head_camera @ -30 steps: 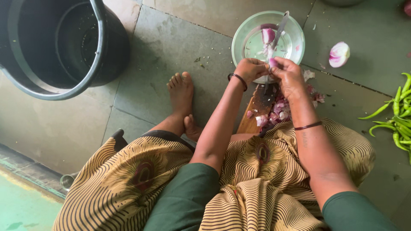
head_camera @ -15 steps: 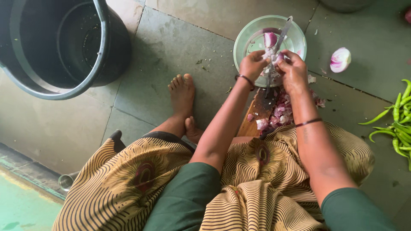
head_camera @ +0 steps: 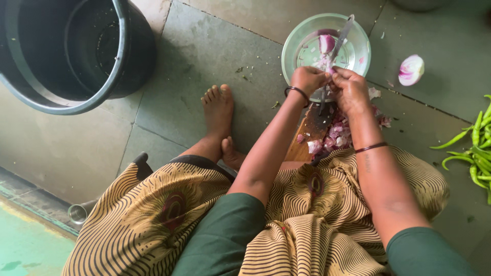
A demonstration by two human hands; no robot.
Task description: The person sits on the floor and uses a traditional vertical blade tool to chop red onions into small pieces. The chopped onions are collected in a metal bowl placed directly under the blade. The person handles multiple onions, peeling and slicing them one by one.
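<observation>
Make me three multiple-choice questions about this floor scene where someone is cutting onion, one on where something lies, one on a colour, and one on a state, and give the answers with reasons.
1. Where do the green chillies lie?
A. on the floor at the right edge
B. inside the bucket
C. on the wooden board

2. What colour is the plate beyond the hands?
A. red
B. pale green
C. black

3. In what state is the onion piece on the floor right of the plate?
A. whole and unpeeled
B. finely chopped
C. cut, with its layers showing

Answers: 1 A, the chillies rest on the stone floor at the right edge. 2 B, the plate's rim is pale green. 3 C, the piece shows white and purple layers on its cut face, while the left hand and right hand work above the wooden board.
</observation>
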